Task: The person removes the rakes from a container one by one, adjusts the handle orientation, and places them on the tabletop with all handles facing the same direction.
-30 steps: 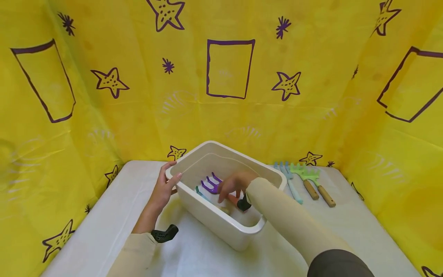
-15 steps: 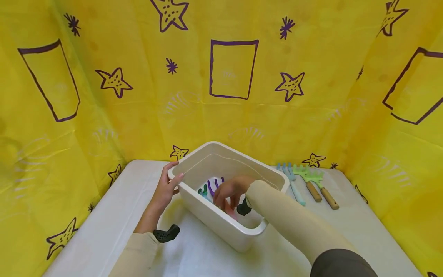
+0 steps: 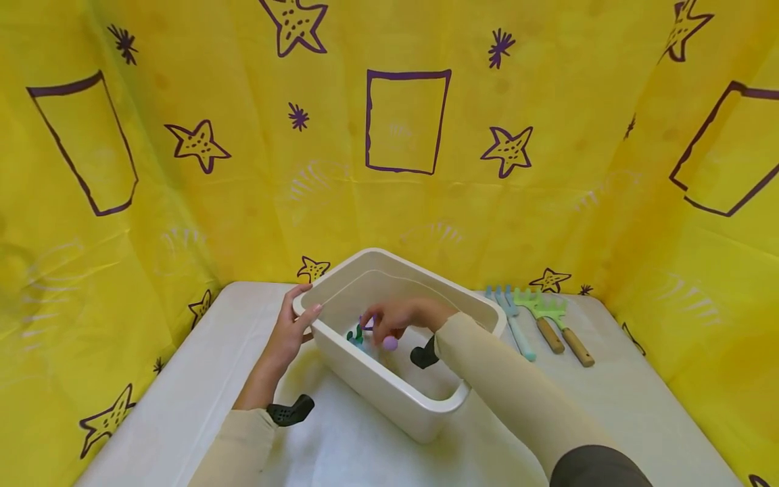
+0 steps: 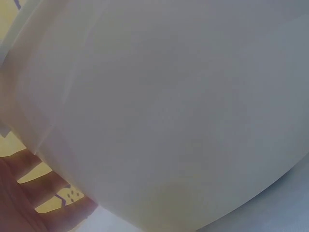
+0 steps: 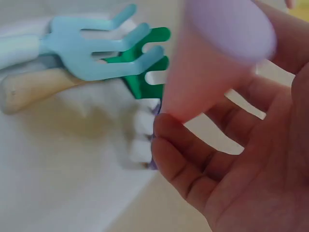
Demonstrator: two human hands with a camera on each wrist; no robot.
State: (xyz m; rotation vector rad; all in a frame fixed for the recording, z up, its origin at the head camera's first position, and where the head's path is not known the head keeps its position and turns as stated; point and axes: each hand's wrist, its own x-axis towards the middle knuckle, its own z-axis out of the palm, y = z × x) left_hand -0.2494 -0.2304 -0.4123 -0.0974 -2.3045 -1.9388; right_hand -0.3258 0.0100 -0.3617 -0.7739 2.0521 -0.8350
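Observation:
In the head view, my left hand holds the left corner of a white plastic bin, thumb over the rim and fingers outside. My right hand, inside the bin, grips a hand rake by its pink handle. Its lilac end points up toward the right wrist camera; its purple tines are mostly hidden by the hand. Below lie a light blue hand rake and a green hand rake, overlapping. A wooden handle shows beneath them.
On the white table, right of the bin, lie a light blue hand rake and two green rakes with wooden handles. Yellow printed cloth stands around the table's back and sides.
The right hand has taken hold of the purple rake's pink handle and shifted slightly left and up, tilting the handle's end upward. The left hand stays on the bin's rim.

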